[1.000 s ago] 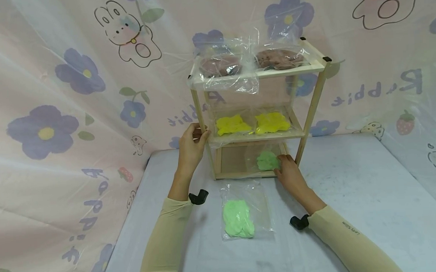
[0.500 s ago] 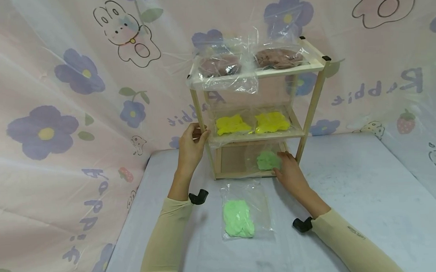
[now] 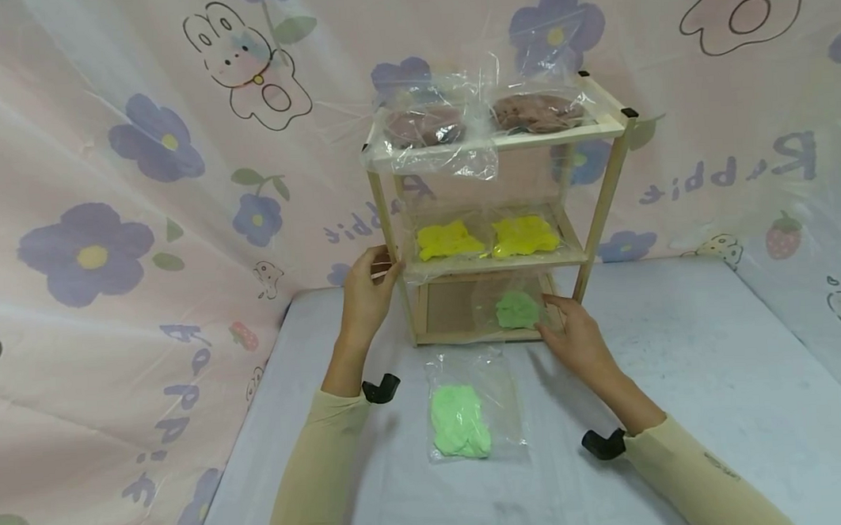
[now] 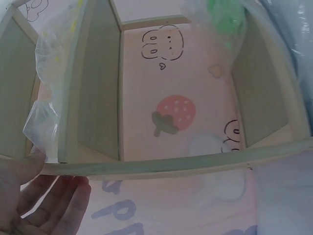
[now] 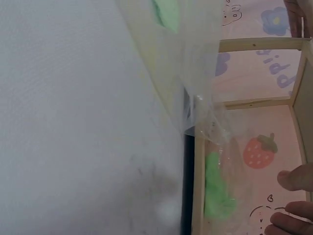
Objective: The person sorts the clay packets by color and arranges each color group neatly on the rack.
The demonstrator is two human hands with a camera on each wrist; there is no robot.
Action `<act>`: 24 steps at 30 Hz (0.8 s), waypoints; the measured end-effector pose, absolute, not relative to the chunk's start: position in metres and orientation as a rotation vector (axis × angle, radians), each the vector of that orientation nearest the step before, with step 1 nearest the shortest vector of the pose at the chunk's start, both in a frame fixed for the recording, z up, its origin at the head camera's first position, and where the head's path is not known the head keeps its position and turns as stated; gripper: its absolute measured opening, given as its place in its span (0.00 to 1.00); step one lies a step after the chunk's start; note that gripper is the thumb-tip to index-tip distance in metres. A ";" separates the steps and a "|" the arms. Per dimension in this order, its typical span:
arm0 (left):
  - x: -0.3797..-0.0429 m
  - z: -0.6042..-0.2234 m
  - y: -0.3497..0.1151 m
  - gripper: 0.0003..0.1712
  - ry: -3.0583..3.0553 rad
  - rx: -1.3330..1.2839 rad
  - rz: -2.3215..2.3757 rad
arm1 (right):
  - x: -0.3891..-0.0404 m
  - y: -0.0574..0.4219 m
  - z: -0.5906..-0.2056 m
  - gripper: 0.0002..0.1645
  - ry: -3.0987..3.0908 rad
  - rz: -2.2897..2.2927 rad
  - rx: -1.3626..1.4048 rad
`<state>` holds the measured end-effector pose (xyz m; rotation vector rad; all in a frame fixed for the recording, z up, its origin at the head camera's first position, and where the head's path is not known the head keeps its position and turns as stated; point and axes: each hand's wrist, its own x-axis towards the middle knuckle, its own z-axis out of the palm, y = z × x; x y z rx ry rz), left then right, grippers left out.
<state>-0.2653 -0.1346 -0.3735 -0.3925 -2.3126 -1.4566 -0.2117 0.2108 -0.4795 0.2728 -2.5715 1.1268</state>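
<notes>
A three-tier wooden shelf [image 3: 606, 197] stands on the table. My left hand [image 3: 367, 301] grips its left front post near the middle tier; in the left wrist view the thumb lies on one side of the post [image 4: 161, 165] and the fingers on the other. My right hand [image 3: 580, 341] is at the right end of the bottom tier, thumb and fingers spread apart, holding nothing. Beside its fingertips, a clear bag of green clay-like stuff [image 3: 517, 310] lies on that tier, also visible in the right wrist view as a green lump [image 5: 217, 191].
Another clear bag with a light green lump [image 3: 460, 420] lies on the table in front of the shelf. Two bagged yellow lumps [image 3: 524, 236] sit on the middle tier. Bagged brownish lumps [image 3: 537, 114] rest on top. A patterned curtain [image 3: 180, 307] hangs behind.
My right hand has drawn back to the right from the green bag on the bottom tier, its fingers spreading. My left hand has slipped slightly lower on the post.
</notes>
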 end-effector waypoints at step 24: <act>-0.211 -0.436 -0.154 0.18 -2.627 -0.379 -1.357 | -0.192 0.233 -0.435 0.18 -2.266 1.134 0.324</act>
